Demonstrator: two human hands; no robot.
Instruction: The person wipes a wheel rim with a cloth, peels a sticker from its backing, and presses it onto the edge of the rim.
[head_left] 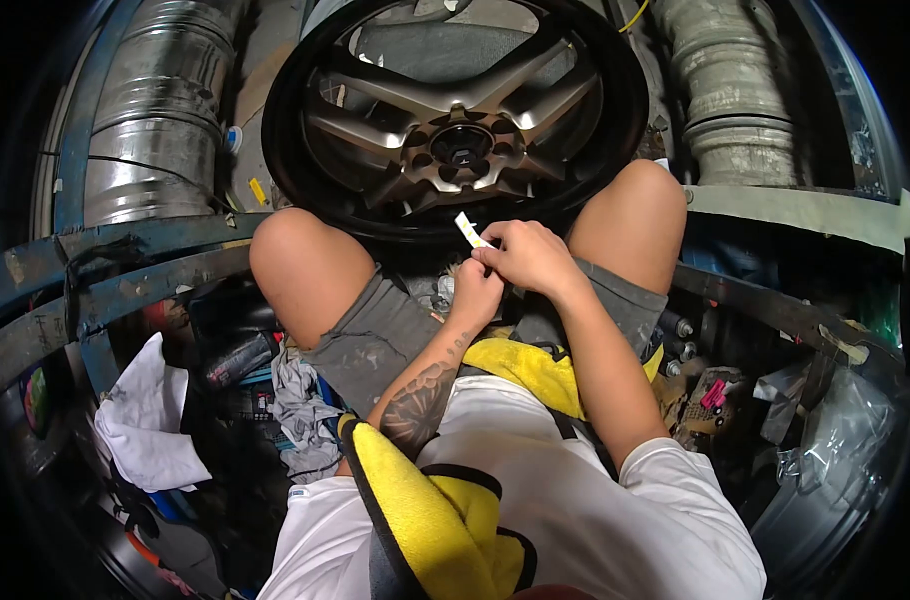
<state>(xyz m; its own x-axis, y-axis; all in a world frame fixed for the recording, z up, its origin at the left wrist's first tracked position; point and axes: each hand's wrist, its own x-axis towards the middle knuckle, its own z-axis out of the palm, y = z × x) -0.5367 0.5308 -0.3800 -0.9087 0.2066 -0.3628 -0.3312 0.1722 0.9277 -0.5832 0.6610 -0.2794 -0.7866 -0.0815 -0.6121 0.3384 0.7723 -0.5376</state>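
A small white strip with yellow marks [469, 231] sticks out from between my two hands, just in front of the wheel's near edge. My right hand [527, 257] is closed on the strip, its fingers bent together at the strip's lower end. Just below and to the left, my left hand [478, 287] is closed too, its fingertips meeting those of the right; what it pinches is hidden. Beyond the hands lies a large alloy wheel [455, 100] with a black rim and bronze-grey spokes. A yellow towel with black edging [525, 370] lies across my lap.
Metal cylinders stand at the left [155, 110] and right [740, 100]. Blue metal frame bars [155, 240] run beside my knees. A white cloth [150, 425], grey rags [305, 415] and clear plastic [845, 430] lie around me. A small yellow piece [258, 191] is left of the wheel.
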